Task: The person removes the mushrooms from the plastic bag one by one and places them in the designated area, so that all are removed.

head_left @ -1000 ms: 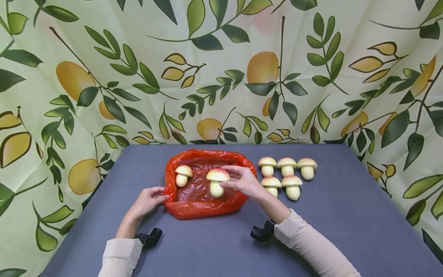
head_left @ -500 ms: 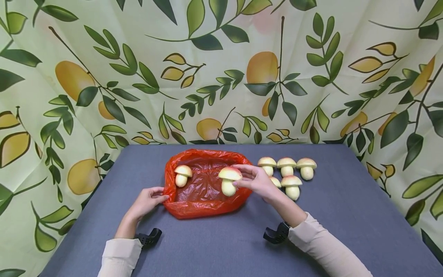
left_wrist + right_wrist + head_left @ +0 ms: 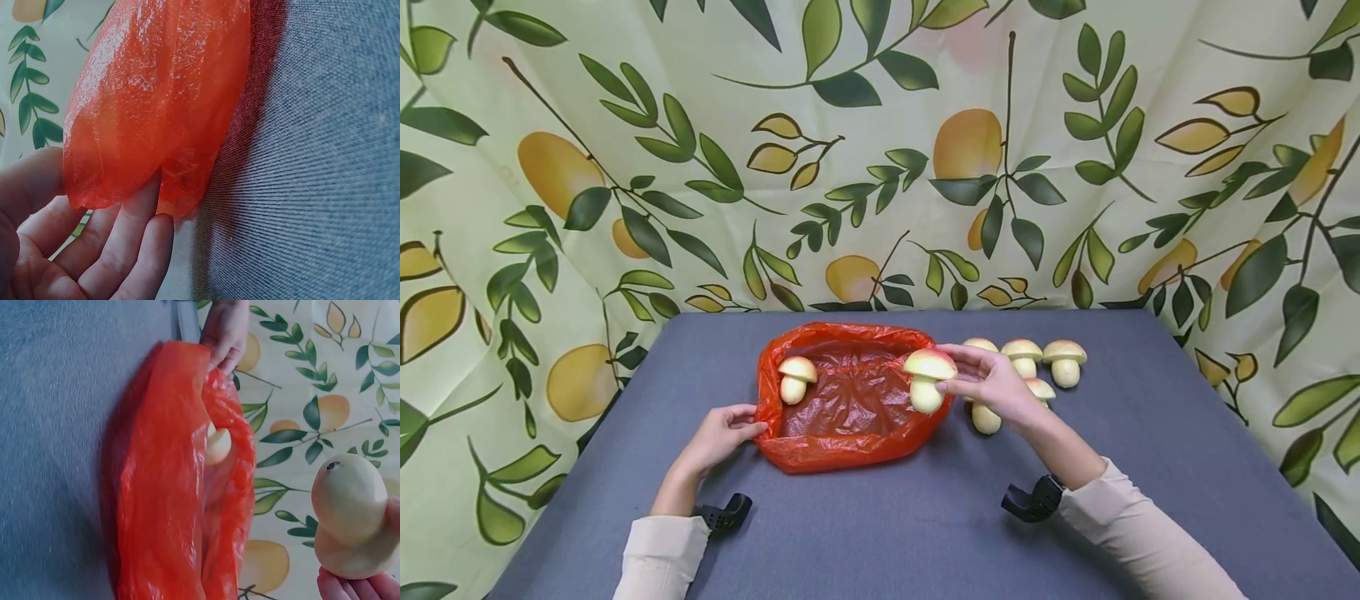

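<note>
A red plastic bag [image 3: 842, 454] lies open-mouthed on the table, with one toy mushroom [image 3: 796, 381] inside at its left. My left hand [image 3: 722, 437] pinches the bag's left rim; in the left wrist view the thin red film passes between thumb and fingers. Over the bag's right rim, my right hand [image 3: 992, 383] holds a second toy mushroom [image 3: 928, 381] by thumb and fingers, cap up and stem down. The right wrist view shows the stem end of this held mushroom [image 3: 350, 500], apart from the bag.
Several more toy mushrooms [image 3: 1064, 362] lie right of the bag, some partly hidden behind my right hand. Grey-blue cloth covers the table [image 3: 865, 533]. A leaf-and-fruit patterned curtain [image 3: 880, 167] hangs behind and at both sides. Black wrist mounts [image 3: 726, 514] sit on both wrists.
My right hand has moved right with the held mushroom, from above the bag's middle to its right rim. My left hand and the mushroom inside the bag have stayed in place.
</note>
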`<state>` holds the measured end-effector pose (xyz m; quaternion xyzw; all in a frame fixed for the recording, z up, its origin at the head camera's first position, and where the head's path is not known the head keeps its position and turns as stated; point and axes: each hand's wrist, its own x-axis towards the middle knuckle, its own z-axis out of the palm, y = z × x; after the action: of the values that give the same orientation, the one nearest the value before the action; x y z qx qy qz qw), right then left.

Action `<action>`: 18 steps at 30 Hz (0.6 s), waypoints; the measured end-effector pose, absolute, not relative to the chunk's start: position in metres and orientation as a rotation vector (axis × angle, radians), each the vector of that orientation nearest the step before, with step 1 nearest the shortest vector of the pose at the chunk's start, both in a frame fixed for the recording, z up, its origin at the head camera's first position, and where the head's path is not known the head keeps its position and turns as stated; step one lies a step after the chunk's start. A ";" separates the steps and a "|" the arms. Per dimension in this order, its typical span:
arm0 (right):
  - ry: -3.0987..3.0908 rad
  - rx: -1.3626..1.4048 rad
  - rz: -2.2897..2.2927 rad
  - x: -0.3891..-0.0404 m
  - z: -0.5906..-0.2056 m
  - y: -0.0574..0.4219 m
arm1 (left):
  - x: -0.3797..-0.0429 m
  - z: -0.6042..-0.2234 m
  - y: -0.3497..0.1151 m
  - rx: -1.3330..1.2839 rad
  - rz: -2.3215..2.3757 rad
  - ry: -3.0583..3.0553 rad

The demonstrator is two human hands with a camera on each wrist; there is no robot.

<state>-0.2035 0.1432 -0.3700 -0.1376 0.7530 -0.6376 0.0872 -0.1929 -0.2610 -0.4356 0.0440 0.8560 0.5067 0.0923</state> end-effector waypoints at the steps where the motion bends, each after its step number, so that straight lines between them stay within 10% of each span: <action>1: 2.245 -0.406 -1.902 -0.204 -0.369 0.146 | -0.193 -0.436 -0.261 0.129 1.504 2.542; 18: 2.226 -0.456 -1.895 -0.203 -0.370 0.182 | -0.193 -0.436 -0.261 0.135 1.512 2.537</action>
<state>-0.2034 0.1816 -0.3702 -0.1534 0.7492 -0.6378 0.0915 -0.1930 -0.2611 -0.4358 0.0456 0.8544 0.5092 0.0927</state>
